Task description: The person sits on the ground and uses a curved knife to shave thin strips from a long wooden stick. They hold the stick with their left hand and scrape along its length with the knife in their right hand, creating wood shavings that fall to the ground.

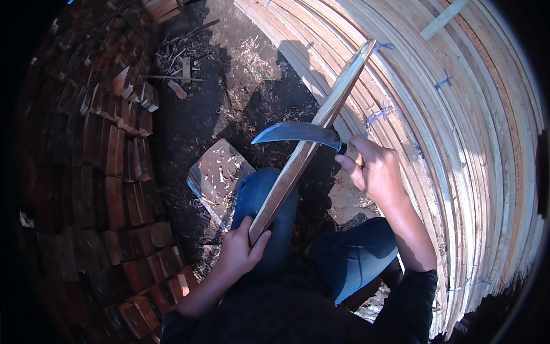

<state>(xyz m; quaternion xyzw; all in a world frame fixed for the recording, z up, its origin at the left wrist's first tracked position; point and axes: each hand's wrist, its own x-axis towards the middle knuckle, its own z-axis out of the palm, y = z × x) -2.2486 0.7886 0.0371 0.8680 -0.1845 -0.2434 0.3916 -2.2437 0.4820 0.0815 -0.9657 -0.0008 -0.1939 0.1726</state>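
My left hand is closed around the lower end of a long wooden stick, which slants up and away to the right across my knee. Pale stripped wood shows along its far part, while the near part keeps a brown face. In my right hand I grip the handle of a curved knife. Its blade lies across the stick about midway and points left; whether the edge bites into the wood cannot be made out.
Stacked reddish wooden blocks line the left side. Long pale wood strips, bundled with blue ties, fill the right. A square board with shavings lies by my knee. Wood scraps litter the dark ground.
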